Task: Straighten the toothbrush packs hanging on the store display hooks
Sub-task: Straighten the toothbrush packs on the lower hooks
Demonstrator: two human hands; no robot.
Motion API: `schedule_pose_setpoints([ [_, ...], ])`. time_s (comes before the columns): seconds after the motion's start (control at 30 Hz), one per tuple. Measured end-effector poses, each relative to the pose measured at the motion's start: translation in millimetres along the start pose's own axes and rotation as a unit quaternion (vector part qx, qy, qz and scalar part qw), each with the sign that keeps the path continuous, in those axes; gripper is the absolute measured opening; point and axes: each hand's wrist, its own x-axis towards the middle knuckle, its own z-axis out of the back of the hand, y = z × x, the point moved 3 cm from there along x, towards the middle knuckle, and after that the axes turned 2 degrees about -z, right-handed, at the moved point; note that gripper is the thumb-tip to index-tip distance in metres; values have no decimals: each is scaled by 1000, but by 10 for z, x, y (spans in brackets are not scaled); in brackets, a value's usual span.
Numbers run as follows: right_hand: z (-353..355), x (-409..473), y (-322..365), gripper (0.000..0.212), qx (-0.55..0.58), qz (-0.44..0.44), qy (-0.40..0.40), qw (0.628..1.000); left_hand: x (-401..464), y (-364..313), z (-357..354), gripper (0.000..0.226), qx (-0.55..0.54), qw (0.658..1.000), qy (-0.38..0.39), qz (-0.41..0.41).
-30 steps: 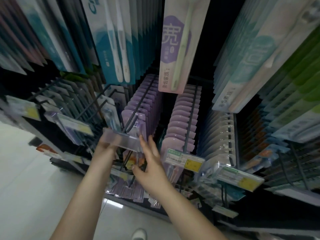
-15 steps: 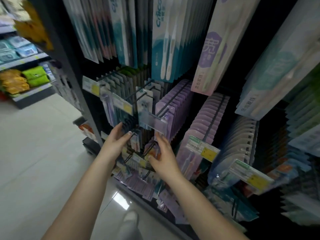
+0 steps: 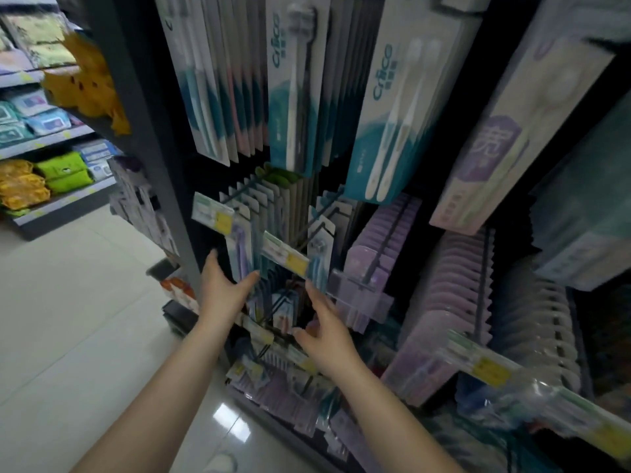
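The toothbrush packs (image 3: 243,249) you are working on hang from a black wire hook (image 3: 239,194) at the left end of the display's middle row, just right of the dark upright post (image 3: 150,138). The front pack shows a purple brush behind clear plastic, and a white and yellow price tag (image 3: 212,216) sits at the hook's tip above it. A second hook just to the right carries its own price tag (image 3: 286,255) and a pack with a blue brush (image 3: 319,257).

Your left hand (image 3: 223,291) is spread wide, fingers straight, the thumb reaching to the lower edge of the front pack and the fingertips up beside its left side; whether it truly touches is blurred. Your right hand (image 3: 326,327) is also spread, fingers relaxed and apart, holding nothing, just below the second price tag and in front of the darker packs hanging lower down.

To the right, rows of lilac packs (image 3: 379,254) fill two long hooks, then a row of clear white ones (image 3: 543,322). Above hang tall boxed brushes in teal and white (image 3: 386,107) and a pale box with a purple label (image 3: 491,145). Off to the left, across the pale tiled floor (image 3: 75,322), a shelf holds green and yellow bags (image 3: 44,179).
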Motion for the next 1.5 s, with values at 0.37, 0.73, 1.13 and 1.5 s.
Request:
schedule_pose_setpoints([
  [0.37, -397, 625, 166, 46, 3, -88, -112, 990, 525, 32, -163, 65, 3, 992, -15, -127],
  [0.73, -606, 801, 372, 51, 25, -52, -197, 979, 818, 180, -73, 64, -81, 978, 62, -182],
  [1.13, -855, 1067, 714, 42, 74, 9, -277, 958, 833, 132, 194, 25, -127, 961, 175, -175],
  [1.5, -826, 980, 740, 42, 101, 1, -301, 948, 979, 159, 429, 39, -174, 920, 309, -169],
])
